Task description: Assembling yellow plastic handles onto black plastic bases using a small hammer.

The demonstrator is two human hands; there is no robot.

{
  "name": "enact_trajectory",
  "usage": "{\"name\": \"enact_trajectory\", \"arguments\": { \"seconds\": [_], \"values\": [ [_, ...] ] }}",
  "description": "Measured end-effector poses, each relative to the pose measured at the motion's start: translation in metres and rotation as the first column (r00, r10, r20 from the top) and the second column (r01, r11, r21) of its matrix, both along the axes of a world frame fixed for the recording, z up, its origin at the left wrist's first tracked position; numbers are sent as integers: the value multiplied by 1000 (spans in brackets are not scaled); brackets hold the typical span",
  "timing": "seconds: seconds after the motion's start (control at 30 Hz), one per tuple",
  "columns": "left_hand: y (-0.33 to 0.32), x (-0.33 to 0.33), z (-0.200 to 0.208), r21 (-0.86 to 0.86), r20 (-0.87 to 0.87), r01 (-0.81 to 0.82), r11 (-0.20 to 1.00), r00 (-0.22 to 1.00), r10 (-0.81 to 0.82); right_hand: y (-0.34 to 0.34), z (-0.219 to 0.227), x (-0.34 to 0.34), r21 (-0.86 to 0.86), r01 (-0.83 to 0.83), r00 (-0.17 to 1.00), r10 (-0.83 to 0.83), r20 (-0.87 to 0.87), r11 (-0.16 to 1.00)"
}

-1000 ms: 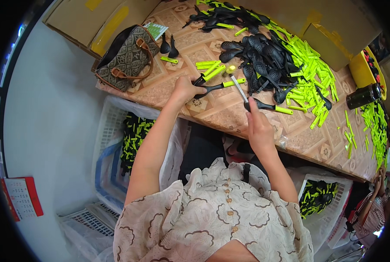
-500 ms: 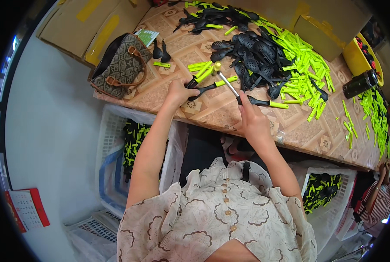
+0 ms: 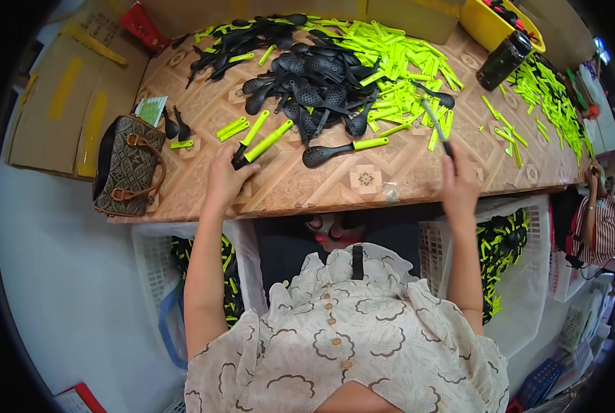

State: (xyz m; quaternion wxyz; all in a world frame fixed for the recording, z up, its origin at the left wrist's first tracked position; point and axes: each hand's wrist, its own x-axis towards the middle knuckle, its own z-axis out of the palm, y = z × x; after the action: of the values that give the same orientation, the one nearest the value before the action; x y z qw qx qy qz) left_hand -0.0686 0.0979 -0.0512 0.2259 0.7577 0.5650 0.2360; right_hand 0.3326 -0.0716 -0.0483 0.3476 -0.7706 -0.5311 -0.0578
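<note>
My left hand (image 3: pixel 223 177), at the table's front edge, is closed round the black ends of two kitchen utensils (image 3: pixel 269 140) with lime-green handles pointing up and away. Their heads are hidden by my fingers. My right hand (image 3: pixel 461 180) grips a hammer (image 3: pixel 437 125) by its black handle. Its metal shaft leans toward the pile of loose lime-green handles (image 3: pixel 418 55), and its head cannot be made out against them. Between my hands lies a black spoon (image 3: pixel 325 155) with a green handle fitted. Beyond it is a heap of black slotted spoon heads (image 3: pixel 328 65).
On the left stand a patterned handbag (image 3: pixel 125 165) and cardboard boxes (image 3: pixel 63 103). A dark bottle (image 3: pixel 504 60) and a yellow bin (image 3: pixel 490 27) are at the back right. Crates of green-and-black utensils (image 3: pixel 504 265) stand below the table. Another person in a striped top (image 3: pixel 600 230) is at far right.
The view has swung to the right. My right hand has moved the hammer rightward, away from the utensils in my left hand, which stays closed on them.
</note>
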Motion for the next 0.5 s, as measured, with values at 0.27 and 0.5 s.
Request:
{"name": "enact_trajectory", "arguments": {
  "seconds": [0.27,0.5],
  "values": [
    [8,-5,-11,-9,-42,-111,994,993,111,-29,-35,119,-206,223,935,-148,323,953],
    [-23,36,-10,-217,479,66,974,877,47,26,-10,40,15,-324,901,303,310,946]
  ]
}}
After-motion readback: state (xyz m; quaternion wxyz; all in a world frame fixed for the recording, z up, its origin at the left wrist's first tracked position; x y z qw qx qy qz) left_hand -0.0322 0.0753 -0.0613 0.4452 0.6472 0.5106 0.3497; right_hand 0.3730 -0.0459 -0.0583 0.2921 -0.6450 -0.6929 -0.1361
